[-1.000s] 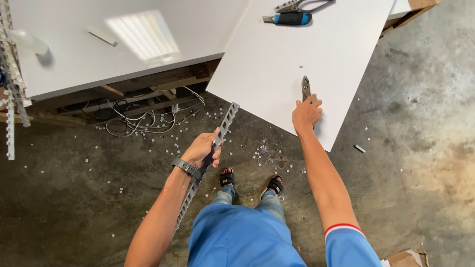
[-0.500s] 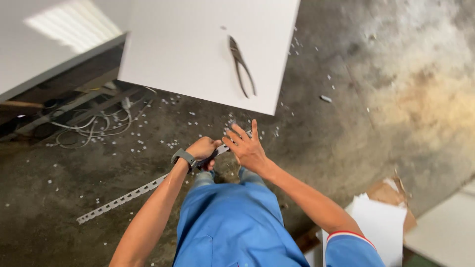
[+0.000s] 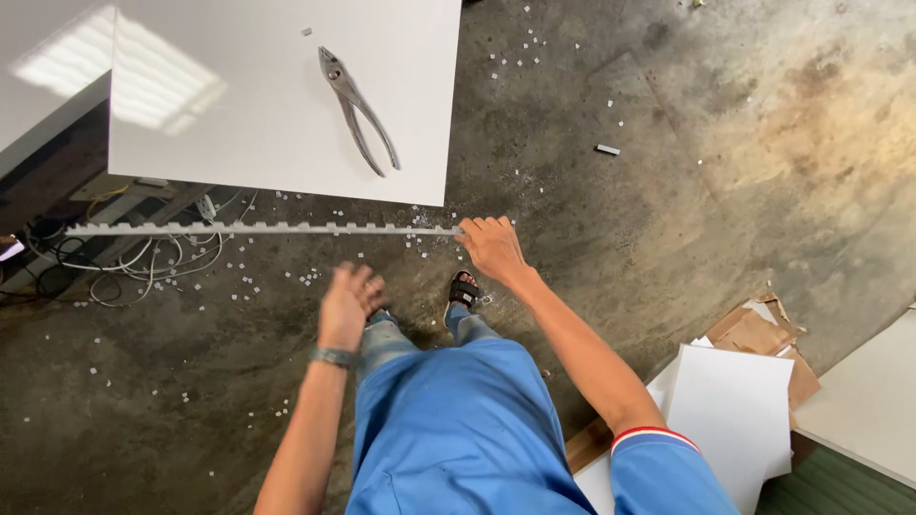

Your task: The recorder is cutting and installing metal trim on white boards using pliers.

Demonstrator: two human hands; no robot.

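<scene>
My right hand [image 3: 492, 248] grips one end of a long, notched metal strip [image 3: 258, 229], which stretches level to the left, just in front of the near edge of a white panel [image 3: 239, 95]. My left hand [image 3: 347, 305] hangs below the strip with its fingers spread, holding nothing; a dark band sits on its wrist. A pair of metal pliers [image 3: 358, 110] lies on the white panel, beyond the strip.
Small white chips are scattered over the concrete floor. A tangle of cables [image 3: 143, 262] lies under the panels at the left. White boards [image 3: 730, 405] and torn cardboard [image 3: 763, 334] lie at the lower right. My sandalled feet [image 3: 465, 289] stand below the strip.
The strip has passed from my left hand to my right and now lies level. My left hand has let go and dropped away. The pliers stay on the panel.
</scene>
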